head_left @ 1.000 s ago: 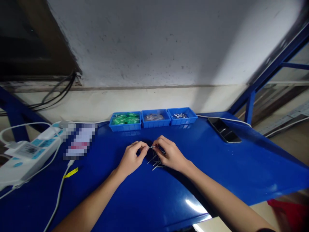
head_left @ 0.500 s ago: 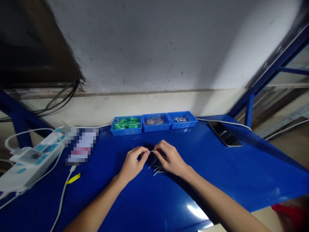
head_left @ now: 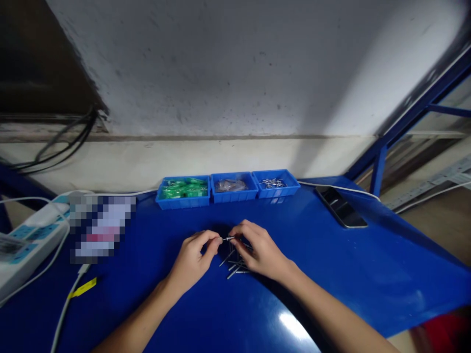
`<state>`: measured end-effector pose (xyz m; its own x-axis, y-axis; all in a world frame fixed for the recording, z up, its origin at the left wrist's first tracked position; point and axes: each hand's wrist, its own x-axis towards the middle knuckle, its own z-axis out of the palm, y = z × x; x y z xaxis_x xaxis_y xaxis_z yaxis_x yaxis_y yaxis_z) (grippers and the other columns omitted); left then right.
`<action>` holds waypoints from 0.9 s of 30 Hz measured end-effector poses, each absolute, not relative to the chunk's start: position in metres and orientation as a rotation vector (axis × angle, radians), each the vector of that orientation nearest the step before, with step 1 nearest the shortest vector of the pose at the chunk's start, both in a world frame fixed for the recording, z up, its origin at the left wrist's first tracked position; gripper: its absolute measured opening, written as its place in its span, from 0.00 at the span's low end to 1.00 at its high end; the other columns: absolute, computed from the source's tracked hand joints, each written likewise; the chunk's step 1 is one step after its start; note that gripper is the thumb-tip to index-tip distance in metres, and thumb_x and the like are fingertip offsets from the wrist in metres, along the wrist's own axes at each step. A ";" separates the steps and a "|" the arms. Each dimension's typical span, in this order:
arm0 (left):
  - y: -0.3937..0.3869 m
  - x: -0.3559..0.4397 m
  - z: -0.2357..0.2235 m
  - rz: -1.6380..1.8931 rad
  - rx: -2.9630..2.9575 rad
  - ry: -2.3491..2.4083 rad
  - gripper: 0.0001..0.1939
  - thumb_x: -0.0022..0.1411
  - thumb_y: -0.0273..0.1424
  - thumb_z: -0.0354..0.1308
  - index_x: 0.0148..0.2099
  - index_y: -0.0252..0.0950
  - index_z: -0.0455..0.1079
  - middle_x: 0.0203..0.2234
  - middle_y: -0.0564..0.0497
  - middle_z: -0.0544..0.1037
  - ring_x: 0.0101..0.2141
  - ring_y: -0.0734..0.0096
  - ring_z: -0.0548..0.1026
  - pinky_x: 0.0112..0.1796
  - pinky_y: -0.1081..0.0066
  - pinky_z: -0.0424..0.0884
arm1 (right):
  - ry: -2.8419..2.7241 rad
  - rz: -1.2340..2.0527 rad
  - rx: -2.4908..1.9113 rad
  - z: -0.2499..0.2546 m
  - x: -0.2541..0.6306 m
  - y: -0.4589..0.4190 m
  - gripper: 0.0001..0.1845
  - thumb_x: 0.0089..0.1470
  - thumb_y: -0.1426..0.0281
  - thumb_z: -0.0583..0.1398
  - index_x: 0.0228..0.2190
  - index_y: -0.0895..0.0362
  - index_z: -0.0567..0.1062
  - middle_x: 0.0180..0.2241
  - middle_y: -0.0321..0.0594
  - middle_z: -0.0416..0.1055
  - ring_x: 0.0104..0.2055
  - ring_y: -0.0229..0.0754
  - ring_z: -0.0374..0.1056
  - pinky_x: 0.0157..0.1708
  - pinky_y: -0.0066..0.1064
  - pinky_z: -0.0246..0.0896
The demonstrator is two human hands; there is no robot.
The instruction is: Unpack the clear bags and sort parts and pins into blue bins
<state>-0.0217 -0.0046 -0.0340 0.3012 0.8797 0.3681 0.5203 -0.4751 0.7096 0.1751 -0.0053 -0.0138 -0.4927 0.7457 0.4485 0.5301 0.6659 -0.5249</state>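
Between my hands, above the blue table point(head_left: 206, 314), a thin silver blind rivet point(head_left: 227, 239) lies roughly level. My left hand point(head_left: 196, 255) pinches its thin end between thumb and forefinger. The fingertips of my right hand point(head_left: 257, 247) are closed on the other end, and a small flange shows between the two grips. Several more rivets point(head_left: 235, 267) lie in a loose pile just beneath my right hand, which partly covers them.
Along the wall stand three blue bins holding green packets point(head_left: 184, 188), clear plastic bags point(head_left: 231, 185) and loose rivets point(head_left: 273, 183). A dark phone point(head_left: 342, 208) lies at right. At left are a power strip point(head_left: 33, 235), a blurred-out item point(head_left: 105, 228) and a white cable point(head_left: 68, 304).
My fingertips have drawn slightly apart, and more of the rivet shows between them. The whole view has shifted a little; the pile and bins stay in place.
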 end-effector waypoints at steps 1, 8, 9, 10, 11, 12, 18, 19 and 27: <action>-0.004 -0.022 -0.035 1.035 2.104 1.231 0.10 0.64 0.32 0.48 0.32 0.37 0.67 0.19 0.56 0.72 0.22 0.76 0.71 0.28 0.77 0.66 | -2.223 0.399 -0.987 -0.015 0.175 -0.006 0.05 0.60 0.71 0.51 0.37 0.56 0.66 0.32 0.42 0.69 0.33 0.40 0.64 0.34 0.32 0.58; -0.009 -0.016 -0.024 0.704 2.185 1.352 0.09 0.62 0.37 0.50 0.36 0.39 0.69 0.18 0.57 0.72 0.19 0.74 0.71 0.21 0.77 0.61 | -2.053 0.041 -1.065 0.001 0.189 0.000 0.06 0.60 0.69 0.51 0.34 0.56 0.66 0.29 0.41 0.69 0.31 0.41 0.65 0.33 0.32 0.58; -0.012 -0.014 -0.021 0.630 2.230 1.378 0.08 0.61 0.38 0.52 0.36 0.40 0.69 0.20 0.56 0.73 0.20 0.73 0.71 0.21 0.76 0.60 | -1.922 -0.055 -1.108 0.007 0.196 0.004 0.06 0.60 0.69 0.50 0.35 0.55 0.66 0.29 0.42 0.69 0.31 0.41 0.65 0.33 0.32 0.59; -0.015 -0.014 -0.018 0.569 2.271 1.395 0.07 0.59 0.38 0.54 0.36 0.41 0.69 0.22 0.56 0.74 0.20 0.72 0.72 0.21 0.76 0.59 | -1.783 -0.153 -1.184 0.012 0.205 0.009 0.06 0.60 0.69 0.50 0.35 0.55 0.66 0.29 0.42 0.69 0.31 0.41 0.66 0.33 0.32 0.59; -0.018 -0.013 -0.016 0.522 2.302 1.411 0.07 0.58 0.37 0.56 0.37 0.41 0.68 0.24 0.55 0.74 0.21 0.71 0.72 0.21 0.76 0.59 | -1.634 -0.246 -1.313 0.017 0.214 0.015 0.07 0.60 0.68 0.50 0.36 0.56 0.67 0.29 0.42 0.69 0.31 0.42 0.66 0.33 0.33 0.59; -0.021 -0.013 -0.015 0.484 2.321 1.430 0.06 0.57 0.36 0.56 0.37 0.42 0.68 0.26 0.55 0.74 0.22 0.71 0.73 0.21 0.75 0.58 | -1.527 -0.296 -1.469 0.019 0.223 0.021 0.10 0.59 0.66 0.51 0.40 0.57 0.67 0.29 0.43 0.70 0.31 0.43 0.67 0.33 0.34 0.59; -0.025 -0.013 -0.021 0.425 2.333 1.501 0.02 0.59 0.32 0.54 0.36 0.43 0.67 0.31 0.54 0.73 0.26 0.68 0.74 0.24 0.74 0.58 | -1.646 -0.018 -1.854 -0.003 0.238 0.028 0.22 0.56 0.60 0.55 0.48 0.59 0.66 0.25 0.41 0.72 0.26 0.45 0.69 0.25 0.32 0.56; -0.025 -0.013 -0.023 0.424 2.340 1.514 0.03 0.60 0.31 0.53 0.35 0.43 0.67 0.31 0.54 0.73 0.26 0.68 0.74 0.24 0.74 0.57 | -1.733 0.074 -1.776 -0.009 0.232 0.025 0.20 0.57 0.60 0.54 0.47 0.59 0.66 0.24 0.40 0.72 0.26 0.44 0.69 0.26 0.31 0.57; -0.015 -0.013 -0.038 0.710 2.179 1.350 0.06 0.65 0.27 0.44 0.37 0.40 0.61 0.28 0.54 0.73 0.28 0.71 0.74 0.29 0.74 0.64 | -2.210 0.406 -1.147 -0.009 0.184 0.000 0.15 0.58 0.62 0.55 0.44 0.57 0.70 0.31 0.41 0.71 0.34 0.41 0.67 0.36 0.32 0.61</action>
<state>-0.0128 -0.0150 -0.0383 0.3794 0.9081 0.1773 0.6605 -0.4000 0.6354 0.1843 -0.0004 -0.0090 -0.4396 0.8160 0.3754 0.6295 0.5780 -0.5192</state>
